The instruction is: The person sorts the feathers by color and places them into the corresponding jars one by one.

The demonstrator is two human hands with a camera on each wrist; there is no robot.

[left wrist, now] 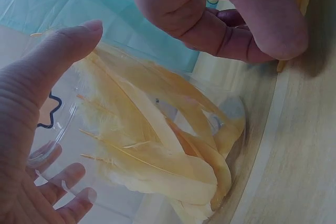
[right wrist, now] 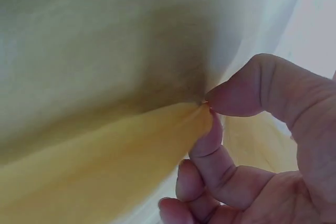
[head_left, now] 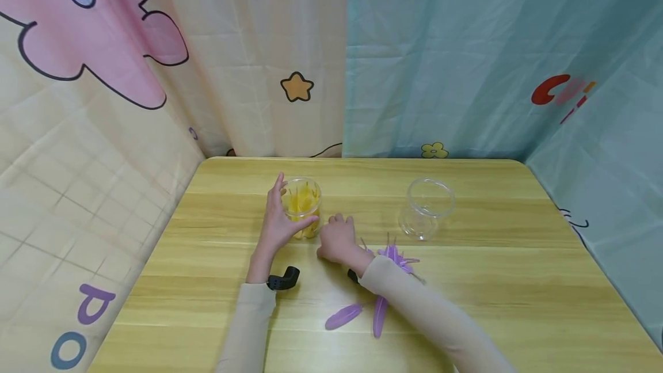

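Note:
A clear cup holding yellow feathers [head_left: 303,200] stands at the left of the table. My left hand [head_left: 277,223] grips it, thumb on the near side and fingers round the far side; the left wrist view shows the feathers [left wrist: 157,150] through its wall. Just right of the cup, my right hand [head_left: 339,240] is low over the table. Thumb and forefinger of the right hand [right wrist: 262,129] pinch the end of a yellow feather [right wrist: 105,171], whose vane spreads left in the right wrist view. The head view hides this feather.
A second clear cup [head_left: 427,209] stands at the right back. Purple feathers [head_left: 393,255] lie bunched beside the right forearm, with a loose purple feather [head_left: 343,316] nearer the front. Patterned curtains [head_left: 269,62] hang behind the table [head_left: 207,206] and at both sides.

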